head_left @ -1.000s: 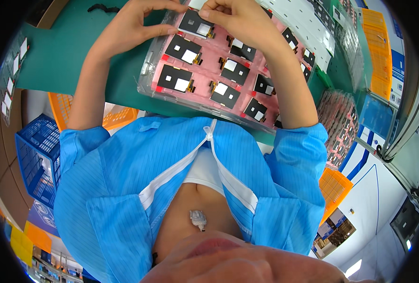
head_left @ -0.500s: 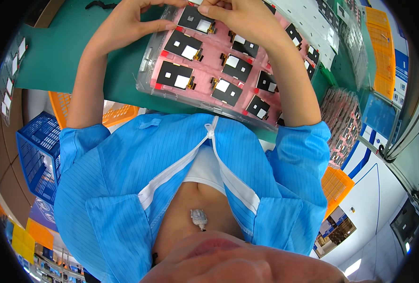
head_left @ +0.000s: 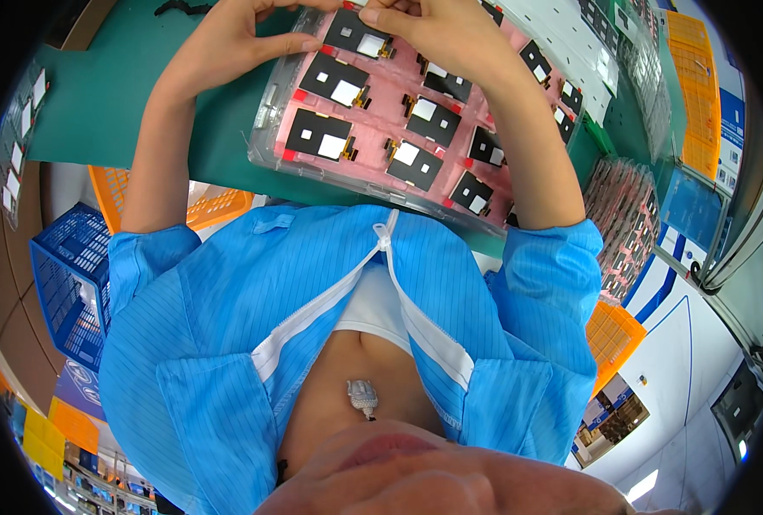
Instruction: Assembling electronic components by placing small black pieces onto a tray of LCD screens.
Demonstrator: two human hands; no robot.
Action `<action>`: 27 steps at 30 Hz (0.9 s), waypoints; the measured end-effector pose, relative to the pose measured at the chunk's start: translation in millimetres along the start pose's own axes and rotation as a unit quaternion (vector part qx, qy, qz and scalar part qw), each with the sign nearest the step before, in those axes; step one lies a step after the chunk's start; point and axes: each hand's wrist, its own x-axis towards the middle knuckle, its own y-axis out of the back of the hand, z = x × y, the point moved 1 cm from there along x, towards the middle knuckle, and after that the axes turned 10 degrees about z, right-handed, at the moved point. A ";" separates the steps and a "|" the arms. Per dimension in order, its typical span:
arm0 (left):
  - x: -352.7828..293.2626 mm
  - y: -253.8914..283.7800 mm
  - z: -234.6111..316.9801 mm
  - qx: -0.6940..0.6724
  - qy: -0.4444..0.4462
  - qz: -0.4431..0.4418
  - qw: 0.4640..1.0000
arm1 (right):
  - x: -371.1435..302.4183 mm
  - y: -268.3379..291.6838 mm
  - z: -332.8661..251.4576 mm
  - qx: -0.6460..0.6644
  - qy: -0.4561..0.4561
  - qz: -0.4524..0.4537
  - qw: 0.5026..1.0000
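Observation:
A clear plastic tray (head_left: 265, 129) lies tilted before me, lined with pink film and holding rows of flat black parts with white squares and small gold-and-black flex tails. At its far left corner is one such black part (head_left: 344, 34), between my two hands. My left hand (head_left: 227, 43) rests at the tray's left edge, its thumb stretched toward that part and its fingers apart from the thumb. My right hand (head_left: 450, 34) reaches over the tray, thumb and fingertips pinched together at the part's far edge. Whatever sits in that pinch is too small to make out.
A tall stack of similar filled trays (head_left: 626, 223) stands to the right. Beyond the tray lies a white perforated board (head_left: 562, 26). A blue basket (head_left: 70, 283) and an orange basket (head_left: 218, 209) sit at left below the green table (head_left: 89, 112); another orange basket (head_left: 611, 343) is at right.
Both hands have shifted only very slightly at the same far left part. The tray and its parts look unmoved.

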 end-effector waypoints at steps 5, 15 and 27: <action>0.8 0.2 -0.8 0.010 -0.013 -0.003 1.000 | 0.4 -1.9 3.4 -0.023 0.038 0.020 0.999; -0.5 3.0 2.0 0.022 -0.015 -0.006 1.000 | -10.1 -5.8 -10.2 -0.031 0.087 0.082 0.992; -1.6 2.5 3.7 0.023 -0.012 -0.001 1.000 | -12.2 -16.7 -6.4 -0.091 0.152 0.168 0.970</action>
